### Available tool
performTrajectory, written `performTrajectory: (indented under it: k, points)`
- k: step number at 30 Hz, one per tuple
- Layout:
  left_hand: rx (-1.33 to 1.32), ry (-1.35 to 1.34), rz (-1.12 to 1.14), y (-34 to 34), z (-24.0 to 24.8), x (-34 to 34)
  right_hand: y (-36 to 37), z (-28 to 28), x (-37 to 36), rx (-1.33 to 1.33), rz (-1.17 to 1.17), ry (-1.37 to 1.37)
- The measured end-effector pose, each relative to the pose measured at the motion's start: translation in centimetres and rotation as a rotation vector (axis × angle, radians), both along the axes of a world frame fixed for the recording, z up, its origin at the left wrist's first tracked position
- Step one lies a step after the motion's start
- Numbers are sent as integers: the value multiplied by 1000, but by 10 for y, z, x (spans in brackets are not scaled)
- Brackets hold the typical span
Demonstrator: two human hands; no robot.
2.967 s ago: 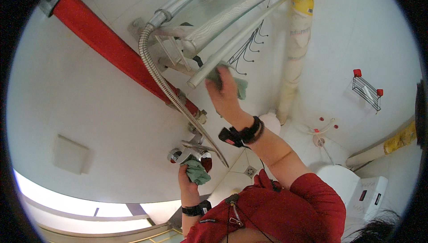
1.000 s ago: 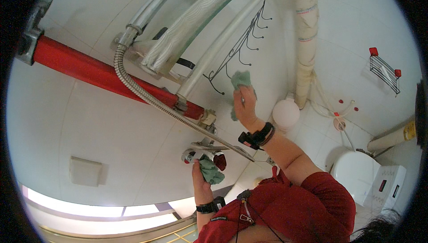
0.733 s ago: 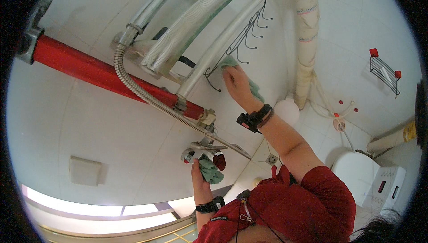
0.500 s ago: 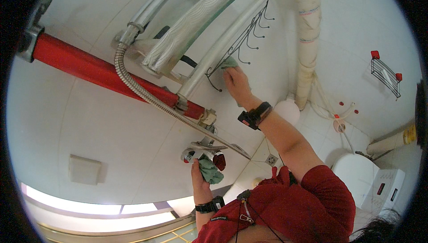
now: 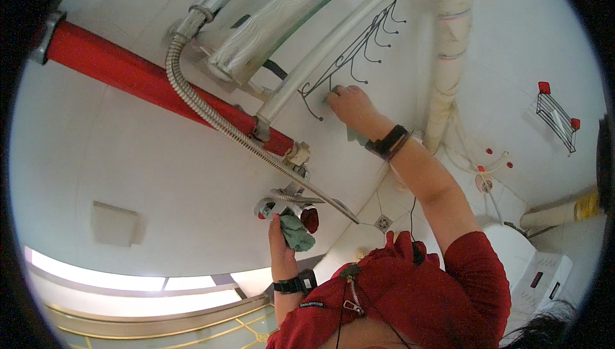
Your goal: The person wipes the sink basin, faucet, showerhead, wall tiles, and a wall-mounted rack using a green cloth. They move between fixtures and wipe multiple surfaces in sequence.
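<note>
My right hand (image 5: 356, 109) is closed around a pale green cloth and pressed against the white wall. A corner of that cloth (image 5: 355, 136) hangs below the palm. Right above its fingertips is a thin black hook rack (image 5: 349, 51) with several curled, ball-ended hooks. Lower down, my left hand (image 5: 279, 245) grips a crumpled green cloth (image 5: 296, 232) at the chrome shower mixer tap (image 5: 266, 207). The cloth sits beside the tap's dark red knob (image 5: 309, 219) and hides part of its body; whether it touches the knob I cannot tell.
A red-sleeved pipe (image 5: 141, 86) and a ribbed shower hose (image 5: 192, 102) cross the left side. A glass shelf (image 5: 282, 28) and a pale bar (image 5: 339, 41) jut out above. A wrapped pipe (image 5: 448, 60) runs down the corner, with a wire rack (image 5: 556, 118) to its right.
My right hand has shifted slightly up and right along the wall, its wrist turned flatter, with less cloth showing past its fingertips. My left hand stays at the tap. The whole view has shifted slightly.
</note>
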State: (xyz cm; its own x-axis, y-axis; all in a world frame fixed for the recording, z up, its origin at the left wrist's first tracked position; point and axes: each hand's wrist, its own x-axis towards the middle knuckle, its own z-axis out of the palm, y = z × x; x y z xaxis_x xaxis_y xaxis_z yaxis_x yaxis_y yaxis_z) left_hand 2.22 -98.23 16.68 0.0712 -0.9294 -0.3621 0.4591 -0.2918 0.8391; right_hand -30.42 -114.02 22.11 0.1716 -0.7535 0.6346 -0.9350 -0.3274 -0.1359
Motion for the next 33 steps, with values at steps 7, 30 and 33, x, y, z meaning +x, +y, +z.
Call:
performTrajectory:
  k: [7,30,33]
  points:
    - [-1,-74,96,5,6,-10,10,-1,-12,92,-40,-35]
    - [-718,-1738,285,-20,13,-17,72,-67,30,-254,140,-894]
    - [-804,-1628,231,-17,-1,-19,94,-77,42,-10,213,-1042]
